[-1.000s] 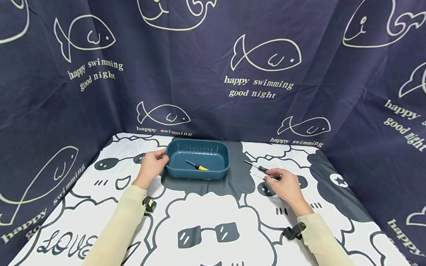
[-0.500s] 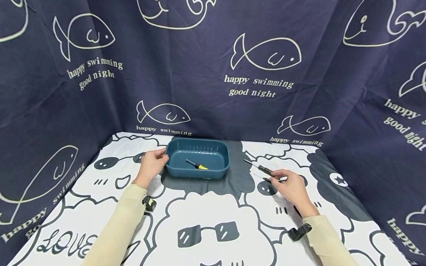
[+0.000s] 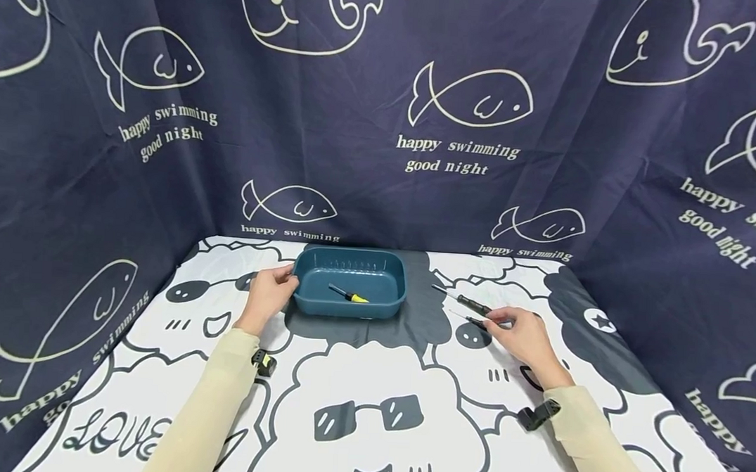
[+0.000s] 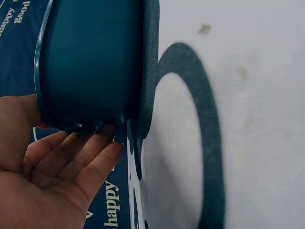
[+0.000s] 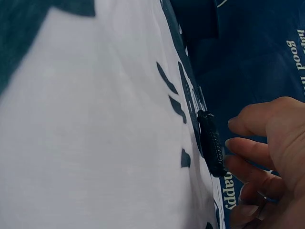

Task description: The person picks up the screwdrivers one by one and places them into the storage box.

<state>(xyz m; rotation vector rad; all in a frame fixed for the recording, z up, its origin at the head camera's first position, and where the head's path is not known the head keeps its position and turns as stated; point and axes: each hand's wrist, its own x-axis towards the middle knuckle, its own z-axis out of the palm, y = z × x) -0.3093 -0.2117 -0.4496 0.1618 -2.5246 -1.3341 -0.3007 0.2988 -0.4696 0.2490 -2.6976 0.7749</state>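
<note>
At the back of the table stands a dark teal rectangular tub [image 3: 349, 309]. My left hand [image 3: 269, 293] holds its left end, thumb at the rim and fingers against the outer wall [image 4: 90, 62]. Inside the tub lies a small screwdriver with a yellow and black handle [image 3: 350, 294]. Right of the tub, two screwdrivers lie side by side, tips toward the left: one with a thick black handle [image 3: 474, 306], the other thinner [image 3: 472, 320]. My right hand [image 3: 525, 337] is at their handle ends, fingers loosely bent. In the right wrist view its fingertips stand beside a black handle [image 5: 211, 145], thumb apart.
A white cloth printed with cartoon sheep [image 3: 372, 376] covers the table. Dark blue fabric with fish drawings [image 3: 370, 123] hangs behind and at both sides. Each wrist wears a small black camera [image 3: 540, 415].
My right hand has drawn back to the right along the handles, uncovering more of them. Both screwdrivers lie where they were. The left hand and the tub have not moved.
</note>
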